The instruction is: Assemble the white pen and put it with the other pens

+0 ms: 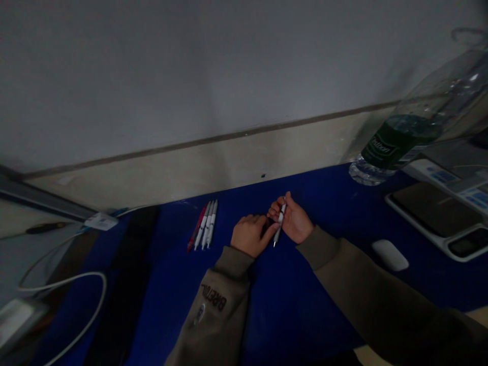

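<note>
**White pen (280,219) in the right hand (293,219), left hand (250,235) against it, above a blue desk mat (290,300)**

At the far left, a dark-handled screwdriver (46,228) lies on a pale ledge, though its tip is hard to make out. Below it, a white cable (76,277) loops beside a white box (15,320) cut off by the frame edge. A white plug or adapter (100,221) sits at the corner of the mat, and a black strip (127,264) crosses the mat from top to bottom.

Further right, a red pen (195,229) and three white pens (208,223) lie side by side, tips toward the person, just left of the hands. The left hand is half curled, fingers bent over, its thumb reaching to the lower barrel of the white pen; whether it grips the pen, I cannot tell. The right hand is curled loosely with the pen pinched in its fingers (273,209), tip pointing down. The fingers hide part of the barrel, and a dark patch between the hands is too shadowed to read.

Right of them lie a white mouse (389,254) and a dark tablet in a white case (430,213). A large water bottle (400,137) with a green label stands by the wall, cut off at the right edge, above a blue-keyed device (446,178).
</note>
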### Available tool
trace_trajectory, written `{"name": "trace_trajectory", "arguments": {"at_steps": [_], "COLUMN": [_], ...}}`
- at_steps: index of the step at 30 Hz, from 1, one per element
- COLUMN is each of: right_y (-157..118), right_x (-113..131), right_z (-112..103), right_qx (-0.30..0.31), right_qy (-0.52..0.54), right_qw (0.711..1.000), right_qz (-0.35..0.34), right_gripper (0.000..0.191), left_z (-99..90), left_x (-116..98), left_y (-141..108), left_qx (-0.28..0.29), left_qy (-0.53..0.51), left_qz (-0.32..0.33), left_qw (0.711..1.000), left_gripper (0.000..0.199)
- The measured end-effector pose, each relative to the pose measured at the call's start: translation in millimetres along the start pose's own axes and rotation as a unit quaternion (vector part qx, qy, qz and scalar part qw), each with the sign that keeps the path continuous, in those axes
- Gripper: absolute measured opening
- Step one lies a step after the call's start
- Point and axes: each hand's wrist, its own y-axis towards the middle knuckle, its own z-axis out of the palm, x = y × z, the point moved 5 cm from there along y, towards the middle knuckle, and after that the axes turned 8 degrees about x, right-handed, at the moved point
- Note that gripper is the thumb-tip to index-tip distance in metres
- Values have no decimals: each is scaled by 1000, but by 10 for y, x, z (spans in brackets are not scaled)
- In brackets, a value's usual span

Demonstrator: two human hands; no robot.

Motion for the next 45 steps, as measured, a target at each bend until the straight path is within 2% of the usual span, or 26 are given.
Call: {"name": "trace_trajectory", "arguments": {"at_steps": [6, 11, 16, 21, 25, 28, 32, 35, 39, 41, 45], "right_y": [7, 3, -1, -11, -26, -35, -41, -44, -68, -86, -107], "right_x": [28, 42, 53, 42, 9, -15, -8, -18, -75, -117, -166], "right_z": [-17, -13, -62, -27, 50, 104, 128, 129, 172, 198, 212], "right_qx": [-16, -13, -56, -51, -9, 27, 52, 74, 135, 162, 164], "right_qy": [18, -4, -37, -93, -119, -137, -176, -255, -405, -444, -458], "right_qw": [1000, 1000, 997, 994, 993, 990, 983, 964, 904, 880, 872], "right_qz": [-16, -22, -32, -34, -25, -4, -3, 4, 26, 38, 43], "right_gripper": [38, 34, 30, 26, 22, 20, 16, 18, 23, 25, 28], "left_z": [26, 73, -2, -139, -158, -121, -77, -73, -133, -155, -138], "left_x": [-36, 36, 131, 257, 369, 402, 395, 386, 349, 302, 217], "left_y": [3, 17, -23, -105, -162, -174, -163, -150, -153, -139, -103], "left_qx": [21, 4, -66, -204, -296, -317, -317, -308, -290, -261, -198], "left_qy": [-24, -29, -135, -248, -363, -436, -471, -458, -366, -318, -258], "left_qz": [52, 17, -38, -116, -163, -167, -162, -170, -187, -170, -108], "left_qw": [998, 999, 988, 940, 868, 826, 807, 816, 865, 896, 939], "left_gripper": [40, 29, 27, 26, 29, 30, 32, 35, 38, 36, 30]}}
